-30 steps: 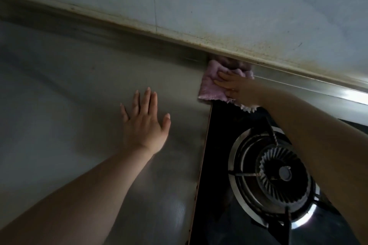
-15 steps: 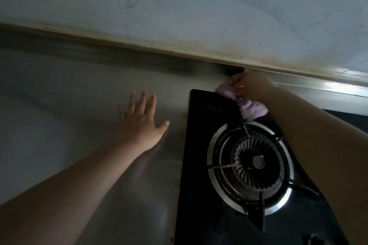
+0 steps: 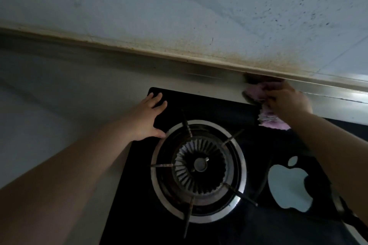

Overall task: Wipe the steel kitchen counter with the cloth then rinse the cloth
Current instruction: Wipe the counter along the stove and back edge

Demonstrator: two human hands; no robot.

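Note:
A pink cloth [image 3: 266, 119] is bunched under my right hand [image 3: 286, 99], which grips it on the narrow steel strip behind the hob, close to the wall. Part of the cloth hangs down over the black glass. My left hand [image 3: 147, 117] lies flat with fingers spread on the back left corner of the black hob, holding nothing. The steel counter [image 3: 59, 95] stretches to the left of the hob.
A black glass gas hob [image 3: 219, 105] with a round burner and pan support [image 3: 199, 167] fills the lower middle. A pale logo-shaped reflection [image 3: 286, 185] shows on the glass at right. The stained wall [image 3: 179, 6] rises directly behind the counter.
My right hand has slid the cloth to the right along the back strip behind the hob. My left hand has shifted from the bare steel onto the hob's corner.

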